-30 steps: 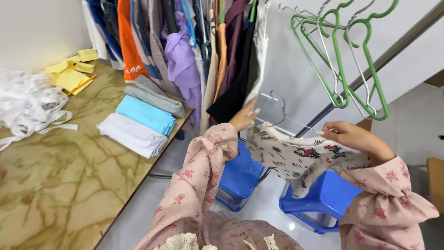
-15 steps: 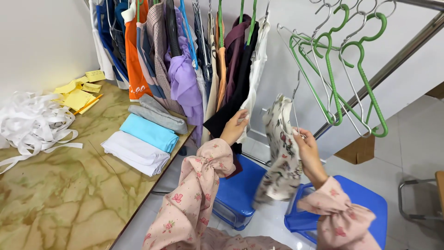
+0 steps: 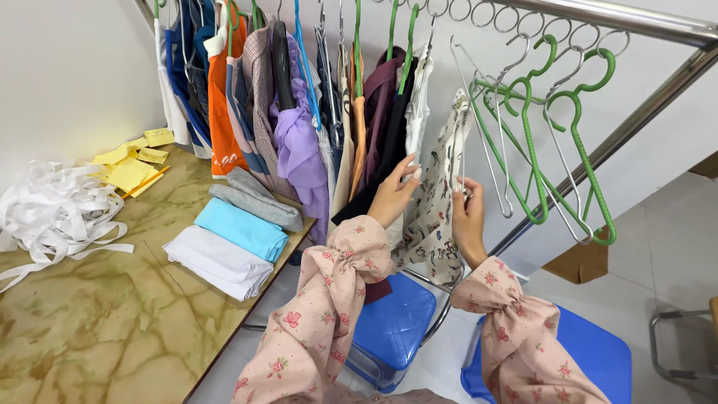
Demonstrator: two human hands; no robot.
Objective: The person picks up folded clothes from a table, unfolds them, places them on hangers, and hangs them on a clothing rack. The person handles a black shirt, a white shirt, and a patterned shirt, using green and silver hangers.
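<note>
Both hands lift a patterned garment (image 3: 437, 202) on a wire hanger (image 3: 479, 120) up to the clothes rail (image 3: 636, 19).

Right hand (image 3: 467, 213) has its grip clenched on the wire hanger with the cream printed garment draped on it; the garment hangs just beside the row of hung clothes (image 3: 299, 127), between them and the empty green hangers (image 3: 568, 142). Left hand (image 3: 393, 194) touches the garment's left edge, fingers loosely curled; cannot tell if its grip is really closed on the cloth. Both sleeves are pink floral. Hanger hook is up near the rail rings, contact unclear. On the tabletop (image 3: 97, 329) at left: folded clothes (image 3: 232, 239) in white, light blue and grey, a heap of white straps (image 3: 52, 213), yellow paper notes (image 3: 134, 161). Two blue stools (image 3: 396, 322) stand on the floor below the hands.
</note>
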